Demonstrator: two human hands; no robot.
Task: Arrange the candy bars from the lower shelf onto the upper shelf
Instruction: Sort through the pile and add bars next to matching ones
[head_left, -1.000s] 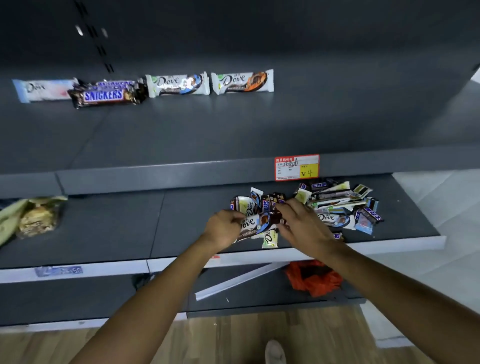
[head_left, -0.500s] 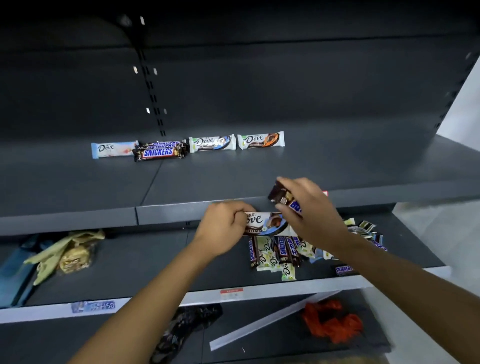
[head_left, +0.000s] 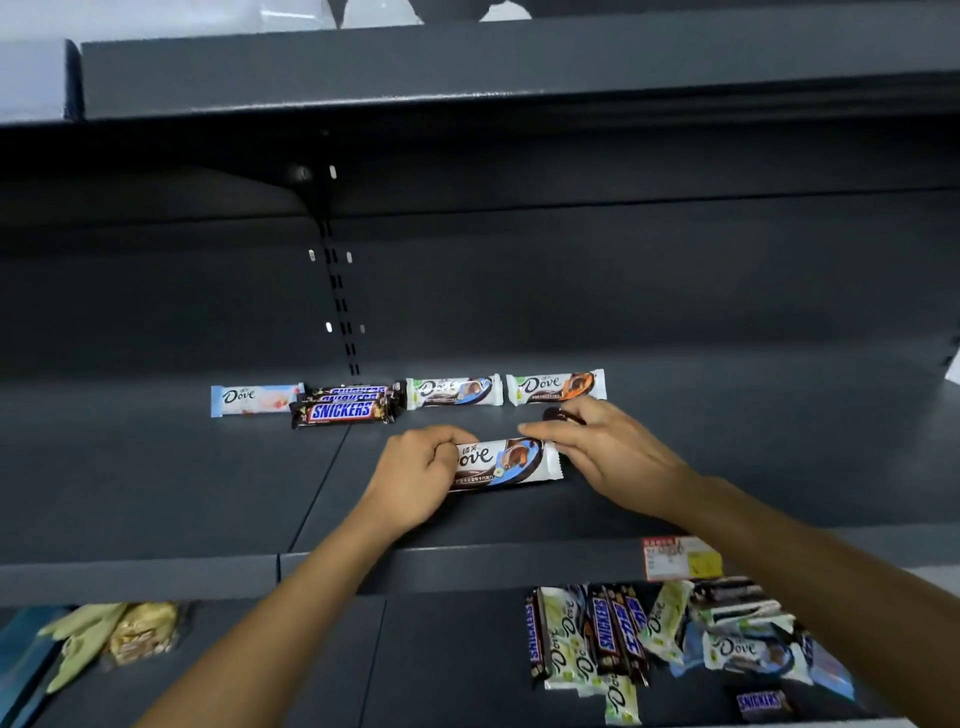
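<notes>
Over the upper shelf (head_left: 208, 493), my left hand (head_left: 415, 467) grips the left end of a white and blue Dove bar (head_left: 506, 462). My right hand (head_left: 608, 452) touches that bar's right end with its fingertips and holds a dark Snickers bar (head_left: 560, 415), mostly hidden under the palm. At the back of the upper shelf lies a row: a pink Dove bar (head_left: 254, 399), stacked Snickers bars (head_left: 343, 410), a blue Dove bar (head_left: 453, 391) and an orange Dove bar (head_left: 555, 387). A loose pile of candy bars (head_left: 649, 639) lies on the lower shelf (head_left: 441, 665).
A red and yellow price tag (head_left: 680, 558) sits on the upper shelf's front edge. A yellow snack bag (head_left: 130, 631) lies at the lower shelf's left. Another shelf board (head_left: 467, 67) overhangs above. The upper shelf has bare dark surface to the left and right of the row.
Both hands rose from the pile on the lower shelf to the upper shelf, carrying the Dove bar and the Snickers bar. The camera view tilted upward.
</notes>
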